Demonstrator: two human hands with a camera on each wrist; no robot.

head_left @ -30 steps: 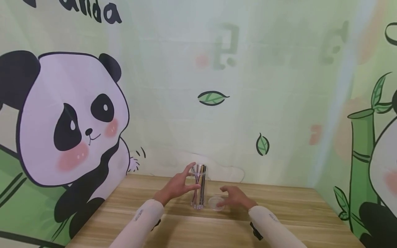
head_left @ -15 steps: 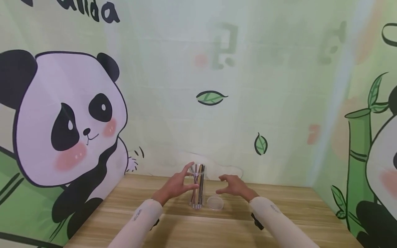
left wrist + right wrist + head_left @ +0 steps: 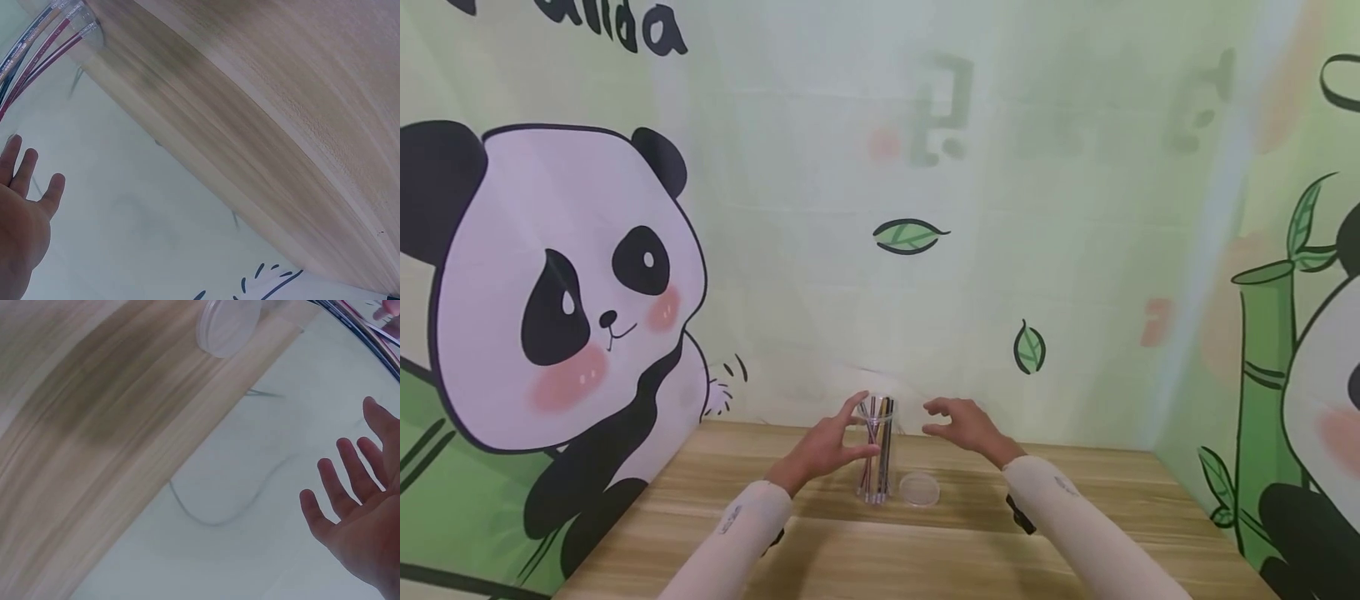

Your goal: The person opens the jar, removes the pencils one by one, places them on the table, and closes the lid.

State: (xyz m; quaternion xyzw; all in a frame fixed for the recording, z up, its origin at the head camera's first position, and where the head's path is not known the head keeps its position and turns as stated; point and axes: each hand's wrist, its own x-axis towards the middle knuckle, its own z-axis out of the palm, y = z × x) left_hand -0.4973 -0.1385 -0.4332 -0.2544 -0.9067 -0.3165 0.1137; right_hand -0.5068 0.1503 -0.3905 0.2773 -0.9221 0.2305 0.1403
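Observation:
A tall clear jar [image 3: 888, 479] stands upright on the table, with several slim pencils [image 3: 884, 450] in dark, red and yellow tones inside. My left hand [image 3: 823, 450] holds the jar from the left, thumb across its front and index finger up at the rim. In the left wrist view, three fingers of the left hand [image 3: 25, 187] are spread below the pencils [image 3: 37, 62]. Right of the jar a round clear lid [image 3: 919, 490] lies flat. Beyond it, above the table, my right hand [image 3: 966, 423] is raised with loosely bent fingers and holds nothing, also seen in the right wrist view.
The wood-grain table [image 3: 1075, 517] reaches back to a pale green cloth backdrop [image 3: 1075, 250] printed with pandas, leaves and bamboo. The cloth hangs close behind the jar and the right hand.
My right hand has moved off the lid, upward and back, leaving the lid on the table. The left hand has stayed at the jar.

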